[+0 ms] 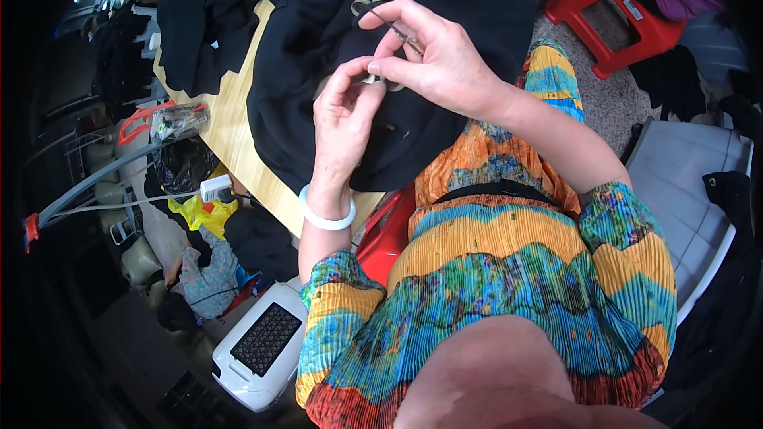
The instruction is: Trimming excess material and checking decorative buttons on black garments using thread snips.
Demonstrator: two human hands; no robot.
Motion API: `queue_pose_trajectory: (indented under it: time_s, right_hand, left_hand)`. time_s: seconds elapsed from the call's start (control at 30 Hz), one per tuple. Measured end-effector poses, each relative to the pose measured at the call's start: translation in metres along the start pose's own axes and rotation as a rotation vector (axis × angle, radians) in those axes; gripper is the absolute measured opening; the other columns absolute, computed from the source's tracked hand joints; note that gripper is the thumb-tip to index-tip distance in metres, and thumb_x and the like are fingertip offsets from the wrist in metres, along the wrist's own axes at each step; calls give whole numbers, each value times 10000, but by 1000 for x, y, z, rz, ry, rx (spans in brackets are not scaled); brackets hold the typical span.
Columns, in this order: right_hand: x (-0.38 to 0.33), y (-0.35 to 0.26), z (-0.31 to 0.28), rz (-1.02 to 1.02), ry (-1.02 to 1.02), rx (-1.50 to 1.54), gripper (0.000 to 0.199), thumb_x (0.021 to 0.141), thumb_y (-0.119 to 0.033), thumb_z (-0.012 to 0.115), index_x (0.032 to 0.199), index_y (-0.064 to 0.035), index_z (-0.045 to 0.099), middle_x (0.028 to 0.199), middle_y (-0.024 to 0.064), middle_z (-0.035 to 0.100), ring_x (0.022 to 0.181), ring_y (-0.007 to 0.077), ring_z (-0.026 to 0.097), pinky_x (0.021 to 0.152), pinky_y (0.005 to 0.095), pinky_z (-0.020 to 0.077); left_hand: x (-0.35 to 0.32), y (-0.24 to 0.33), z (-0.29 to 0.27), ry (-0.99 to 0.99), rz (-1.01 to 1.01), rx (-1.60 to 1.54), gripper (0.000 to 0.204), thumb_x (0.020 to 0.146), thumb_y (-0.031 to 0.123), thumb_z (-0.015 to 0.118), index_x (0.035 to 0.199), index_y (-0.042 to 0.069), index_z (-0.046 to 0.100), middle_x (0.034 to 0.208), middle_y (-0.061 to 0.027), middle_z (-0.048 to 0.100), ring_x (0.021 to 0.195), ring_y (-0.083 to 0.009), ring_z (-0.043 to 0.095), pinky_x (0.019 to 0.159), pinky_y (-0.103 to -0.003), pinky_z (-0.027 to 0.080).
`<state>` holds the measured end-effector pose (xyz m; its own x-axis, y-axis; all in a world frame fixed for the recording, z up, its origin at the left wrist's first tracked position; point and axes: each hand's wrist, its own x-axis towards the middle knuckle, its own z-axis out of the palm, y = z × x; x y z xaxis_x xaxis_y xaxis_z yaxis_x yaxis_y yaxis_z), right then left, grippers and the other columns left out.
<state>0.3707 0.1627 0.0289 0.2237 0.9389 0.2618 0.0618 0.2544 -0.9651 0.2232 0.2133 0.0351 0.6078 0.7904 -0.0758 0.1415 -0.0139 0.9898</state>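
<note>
My left hand (343,115), with a white bangle (327,222) at its wrist, is closed in a pinch over a black garment (298,63). A small pale piece (370,79) shows at its fingertips; I cannot make out its kind. My right hand (445,59) is closed, its thumb tip meeting the left fingertips. Across its fingers lies a thin dark metal tool (401,34), partly hidden, its kind unclear. Just beyond the right fingers a ring-shaped pale metal piece (362,6) rests on the cloth.
Another black garment (211,32) with two silver round buttons lies on the wooden table (234,111) at left. A red stool (592,24) stands at far right, a grey surface (683,191) nearer. A white appliance (258,349) and another person (208,274) are at left.
</note>
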Motion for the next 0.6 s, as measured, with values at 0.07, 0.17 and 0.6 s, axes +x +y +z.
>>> queue_pose_trajectory:
  time_s: [0.07,0.17,0.6]
  right_hand:
    - [0,2,4,-45,6,-24,339,771,-59,610,1082,-23,477,747,15,566,571,7,434,513,145,360]
    - [1,1,5,-43,-6,-54,324,774,-50,599,1074,-16,480,749,16,569,576,5,436,511,149,356]
    - [-2,20,-29,126,88,36,295,766,-81,634,1031,-30,515,739,-12,565,692,24,529,667,157,429]
  left_hand:
    - [0,-11,0,36,57,50,248,726,-19,633,963,11,565,873,-15,553,720,-68,528,618,-193,437]
    - [2,-23,8,163,219,176,215,718,-25,638,923,5,579,857,-25,561,718,-77,533,630,-199,442]
    - [2,-37,5,336,310,422,120,712,7,634,802,-7,556,764,-79,558,677,-158,555,619,-244,441]
